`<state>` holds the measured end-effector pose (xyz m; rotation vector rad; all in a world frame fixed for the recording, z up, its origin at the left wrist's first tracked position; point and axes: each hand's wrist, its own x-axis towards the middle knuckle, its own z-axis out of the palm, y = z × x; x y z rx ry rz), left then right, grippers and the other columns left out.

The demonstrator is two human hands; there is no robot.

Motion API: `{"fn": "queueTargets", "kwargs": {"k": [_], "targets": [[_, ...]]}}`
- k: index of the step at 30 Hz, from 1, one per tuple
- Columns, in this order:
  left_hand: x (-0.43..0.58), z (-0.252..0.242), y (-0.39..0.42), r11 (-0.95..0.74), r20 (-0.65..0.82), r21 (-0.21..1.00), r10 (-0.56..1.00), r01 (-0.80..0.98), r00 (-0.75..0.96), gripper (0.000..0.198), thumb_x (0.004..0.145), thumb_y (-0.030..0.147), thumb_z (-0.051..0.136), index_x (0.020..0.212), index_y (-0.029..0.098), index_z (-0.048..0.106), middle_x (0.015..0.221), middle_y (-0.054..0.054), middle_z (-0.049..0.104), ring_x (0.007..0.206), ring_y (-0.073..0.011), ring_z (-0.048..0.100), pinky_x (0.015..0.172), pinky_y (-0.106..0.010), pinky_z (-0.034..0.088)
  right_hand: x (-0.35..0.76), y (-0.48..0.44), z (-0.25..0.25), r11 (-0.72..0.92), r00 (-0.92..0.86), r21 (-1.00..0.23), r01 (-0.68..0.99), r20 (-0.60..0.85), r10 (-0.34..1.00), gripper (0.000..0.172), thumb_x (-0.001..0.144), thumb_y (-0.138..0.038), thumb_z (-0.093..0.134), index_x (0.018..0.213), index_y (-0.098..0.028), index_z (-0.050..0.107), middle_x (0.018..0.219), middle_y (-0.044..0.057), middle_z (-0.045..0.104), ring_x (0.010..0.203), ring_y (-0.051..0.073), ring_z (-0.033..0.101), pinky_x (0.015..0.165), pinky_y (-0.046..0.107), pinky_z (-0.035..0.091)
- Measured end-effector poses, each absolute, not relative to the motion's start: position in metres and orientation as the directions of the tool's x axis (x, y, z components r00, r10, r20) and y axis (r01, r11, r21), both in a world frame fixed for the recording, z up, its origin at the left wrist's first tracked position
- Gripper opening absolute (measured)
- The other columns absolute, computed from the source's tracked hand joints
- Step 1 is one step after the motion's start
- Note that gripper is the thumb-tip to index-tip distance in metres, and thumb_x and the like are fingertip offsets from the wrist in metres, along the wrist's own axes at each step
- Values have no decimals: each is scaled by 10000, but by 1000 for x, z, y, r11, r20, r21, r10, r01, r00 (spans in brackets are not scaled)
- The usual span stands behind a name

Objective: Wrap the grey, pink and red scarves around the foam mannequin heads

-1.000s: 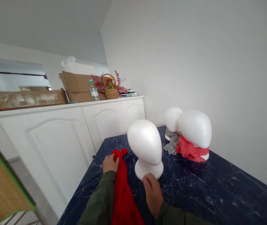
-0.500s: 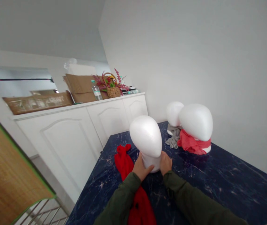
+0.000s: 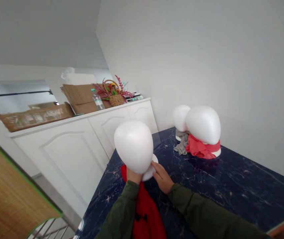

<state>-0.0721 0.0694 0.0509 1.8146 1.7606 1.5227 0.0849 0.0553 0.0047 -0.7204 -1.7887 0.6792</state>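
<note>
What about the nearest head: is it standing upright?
No, the head leans to the left, with its base showing off to the right, beside the right hand.

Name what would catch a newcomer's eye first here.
Probably the white head form, tilted above the left hand, the right hand at its base. Red cloth on the dark table also stands out, as do two more heads farther right with grey cloth and coral cloth.

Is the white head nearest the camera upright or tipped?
Tipped: the white head leans left, and its round base shows off to the right, beside the right hand.
</note>
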Motion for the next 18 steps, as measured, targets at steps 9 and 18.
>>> {"fn": "queueTargets", "kwargs": {"k": [9, 18], "targets": [[-161, 70, 64, 18, 521, 756, 589, 655, -618, 672, 560, 441, 648, 1118, 123, 448, 1183, -155, 500, 1151, -301, 406, 963, -399, 332, 79, 45, 4, 575, -352, -767, 285, 474, 807, 504, 808, -287, 370, 1277, -106, 348, 1305, 94, 380, 1213, 193, 300, 1036, 370, 211], [-228, 50, 44, 386, 337, 744, 489, 546, -804, 880, 476, 597, 620, 1131, 44, 418, 1121, -219, 512, 1014, -344, 507, 843, -425, 427, 77, 45, 7, 517, -422, -741, 429, 342, 840, 492, 815, -321, 359, 1240, -78, 403, 1223, 130, 468, 1134, 210, 409, 982, 336, 280]]}}
